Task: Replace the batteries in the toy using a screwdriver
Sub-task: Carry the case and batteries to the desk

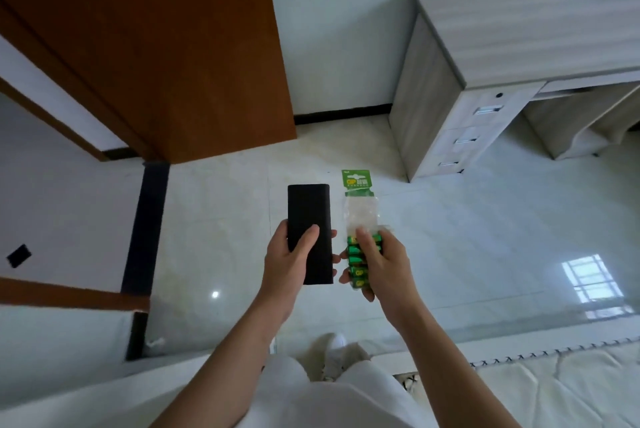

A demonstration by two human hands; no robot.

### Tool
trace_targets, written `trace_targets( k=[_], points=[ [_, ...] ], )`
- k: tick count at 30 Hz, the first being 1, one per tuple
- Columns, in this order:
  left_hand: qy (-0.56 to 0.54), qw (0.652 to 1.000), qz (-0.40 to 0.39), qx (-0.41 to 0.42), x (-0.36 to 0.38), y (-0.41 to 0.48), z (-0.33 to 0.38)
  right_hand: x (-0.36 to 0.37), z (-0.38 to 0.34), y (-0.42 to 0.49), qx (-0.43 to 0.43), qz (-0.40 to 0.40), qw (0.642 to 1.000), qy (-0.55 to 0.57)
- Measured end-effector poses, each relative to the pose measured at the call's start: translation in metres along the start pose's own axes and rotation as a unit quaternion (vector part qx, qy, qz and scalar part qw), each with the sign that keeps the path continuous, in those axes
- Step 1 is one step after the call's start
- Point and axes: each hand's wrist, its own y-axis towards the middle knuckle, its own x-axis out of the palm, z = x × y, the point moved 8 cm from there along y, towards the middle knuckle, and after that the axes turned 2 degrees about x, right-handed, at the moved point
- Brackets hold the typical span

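Observation:
My left hand (292, 265) holds a flat black rectangular case (309, 216) upright in front of me, thumb across its face and fingers wrapped behind. Beside it, my right hand (379, 266) grips a pack of green batteries (358, 263) in clear plastic, with its green header card (355, 180) pointing away from me. Case and pack sit side by side, almost touching. No toy and no screwdriver can be seen.
Glossy white tiled floor (450, 237) lies below. A brown wooden door (173, 47) stands open at the left. A grey desk with drawers (485, 81) stands at the back right. My white-trousered legs and a white shoe (334, 348) are below; a pale mattress edge (554, 375) lies lower right.

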Motion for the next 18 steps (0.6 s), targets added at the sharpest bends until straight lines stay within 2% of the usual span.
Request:
trace_targets(
  k=[10, 18],
  points=[
    [0.063, 0.993, -0.1, -0.001, 0.074, 0.099, 0.024, -0.053, -0.028, 0.071, 0.003, 0.119, 0.992, 0.052],
    [0.09, 0.979, -0.185, -0.003, 0.105, 0.201, 0.072, -0.059, -0.081, 0.15, -0.003, 0.191, 0.979, 0.077]
  ],
)
